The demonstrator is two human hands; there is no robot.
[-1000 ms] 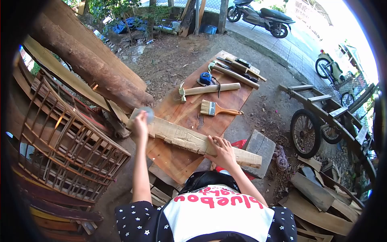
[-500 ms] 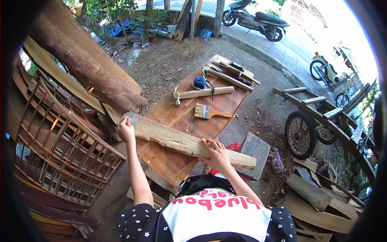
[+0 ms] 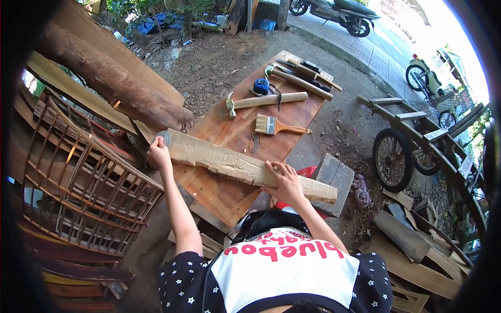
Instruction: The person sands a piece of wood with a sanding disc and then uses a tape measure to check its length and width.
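One rough plank (image 3: 237,166) under two hands: left hand (image 3: 159,155), right hand (image 3: 284,182).

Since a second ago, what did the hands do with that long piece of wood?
The left hand, holding a grey sanding pad, slid along the rough wooden plank to its far left end. The right hand stayed pressed on the plank near its other end. The plank stayed across the board, and the hammer, paintbrush and tape measure did not move.

Outdoor woodworking yard: board table (image 3: 219,195) on dirt, hammer (image 3: 263,101), brush (image 3: 279,126), logs (image 3: 104,78), scrap timber (image 3: 417,261).
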